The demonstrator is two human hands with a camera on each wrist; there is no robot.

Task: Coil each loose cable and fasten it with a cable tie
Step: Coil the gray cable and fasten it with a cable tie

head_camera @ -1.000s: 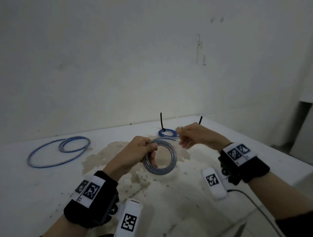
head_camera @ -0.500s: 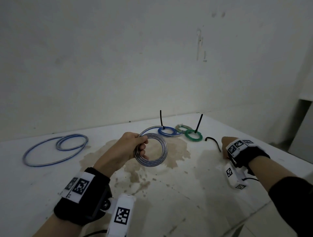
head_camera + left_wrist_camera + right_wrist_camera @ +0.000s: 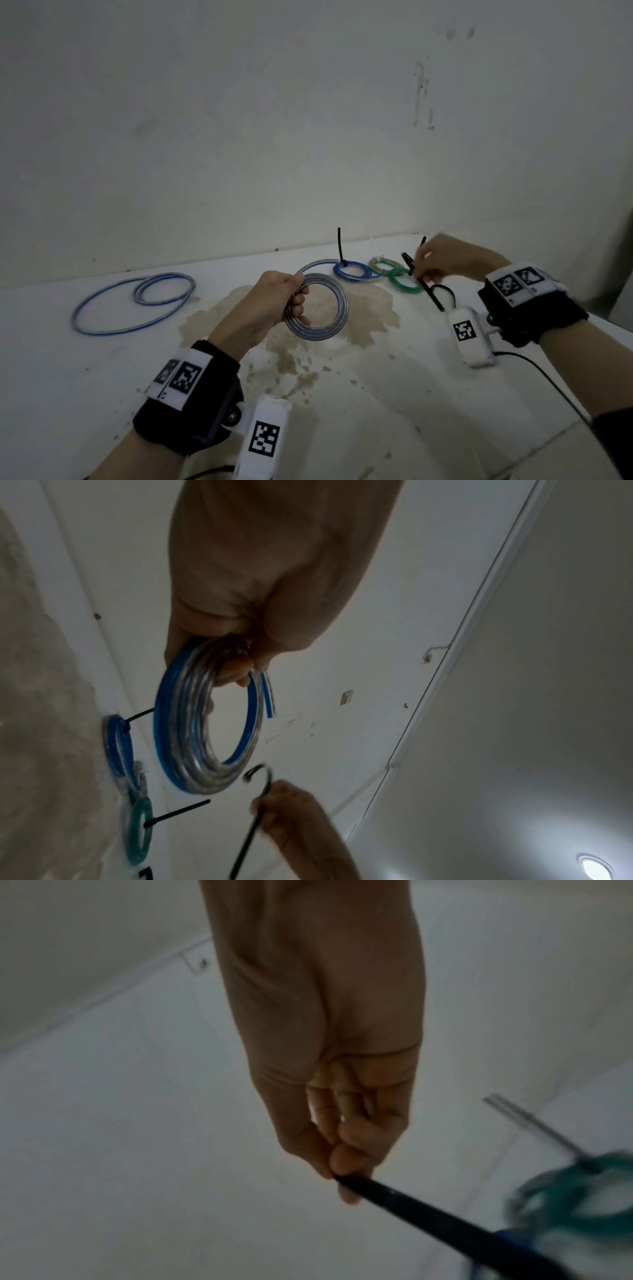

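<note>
Left hand grips the coil above the stained surface; right hand pinches a black tie just beyond. Farther: tied blue coil, green coil, loose cable, wall.

The room is dim and a bit grey. In the left wrist view a round white ceiling lamp glows in the bottom corner and makes a bright smear of glare beside it. The right hand looks smeared from moving fast. The right wrist view is soft and fuzzy, and the green coiled cable is very blurry there. Straight lines bend near the picture edges.
</note>
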